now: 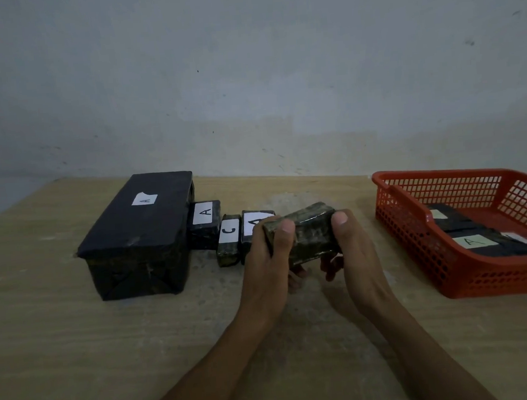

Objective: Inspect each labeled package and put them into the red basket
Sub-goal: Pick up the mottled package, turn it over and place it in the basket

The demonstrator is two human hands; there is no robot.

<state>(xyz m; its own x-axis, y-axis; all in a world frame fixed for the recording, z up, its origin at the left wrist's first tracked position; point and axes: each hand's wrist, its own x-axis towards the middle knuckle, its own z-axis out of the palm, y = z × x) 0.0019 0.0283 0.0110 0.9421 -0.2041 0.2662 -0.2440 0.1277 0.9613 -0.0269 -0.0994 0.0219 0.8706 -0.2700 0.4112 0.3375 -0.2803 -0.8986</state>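
Observation:
Both hands hold a small dark wrapped package (309,235) above the table's middle; its label does not show. My left hand (268,256) grips its left end with the thumb on top. My right hand (353,249) grips the right end. Behind them on the table lie a large black package labeled A (139,235), a small package labeled A (205,223), one labeled C (229,239) and another white-labeled one (253,222), partly hidden by my left hand. The red basket (415,219) stands at the right with dark labeled packages (479,239) inside.
The wooden table (110,354) runs to a grey wall at the back. Its left edge shows near the far left corner. The basket reaches the frame's right edge.

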